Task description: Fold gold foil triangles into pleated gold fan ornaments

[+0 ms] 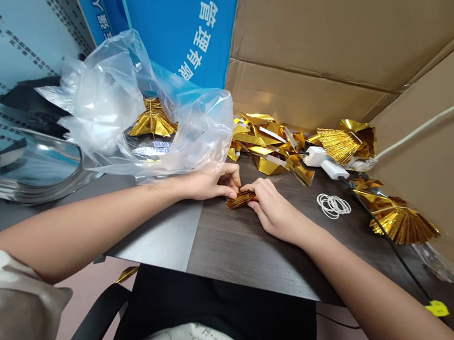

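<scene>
My left hand [211, 182] and my right hand [268, 207] meet over the dark wood-grain table [239, 253], pinching a small pleated gold foil strip [240, 200] between them. Its folds are tight, and my fingers hide part of it. A heap of folded gold foil pieces [266, 144] lies just beyond my hands. Finished gold foil fans [396, 220] rest to the right. A bundle of white rubber bands [333, 206] sits to the right of my right hand, untouched.
A crumpled clear plastic bag [149, 116] lies at the back left, partly over a gold foil fan [153, 120]. A white plug and black cable [320, 159] run across the right side. Cardboard [319, 34] walls the back and right; stacked shiny packets [18, 170] lie left.
</scene>
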Available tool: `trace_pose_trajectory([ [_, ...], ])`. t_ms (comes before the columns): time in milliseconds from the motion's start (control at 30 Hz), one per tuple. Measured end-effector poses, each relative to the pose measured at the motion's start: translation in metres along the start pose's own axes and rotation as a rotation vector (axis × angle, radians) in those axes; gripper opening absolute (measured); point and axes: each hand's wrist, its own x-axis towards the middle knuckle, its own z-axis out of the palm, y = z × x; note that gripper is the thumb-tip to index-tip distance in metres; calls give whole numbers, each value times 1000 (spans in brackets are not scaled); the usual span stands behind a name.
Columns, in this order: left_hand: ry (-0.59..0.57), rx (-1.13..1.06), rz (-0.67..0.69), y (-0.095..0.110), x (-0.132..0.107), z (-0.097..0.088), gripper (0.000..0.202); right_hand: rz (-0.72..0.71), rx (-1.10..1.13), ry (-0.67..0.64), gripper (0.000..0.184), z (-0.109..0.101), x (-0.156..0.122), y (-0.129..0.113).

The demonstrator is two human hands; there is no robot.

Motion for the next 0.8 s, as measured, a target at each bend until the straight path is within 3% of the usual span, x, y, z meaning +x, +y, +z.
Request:
trace_pose_trajectory([
  [133, 28, 131, 50, 3, -1, 1, 7, 10, 15, 0, 12, 0, 1, 1],
  [533, 59, 7, -33, -3, 5, 7, 7, 2, -1, -12, 12, 2, 3, -1],
  [700, -3, 101, -6, 0, 2, 3, 9, -14, 1, 11, 13, 1, 4, 4],
  [800, 24, 266, 51, 1, -1, 3, 13, -21, -3, 28, 14, -1, 5, 7],
])
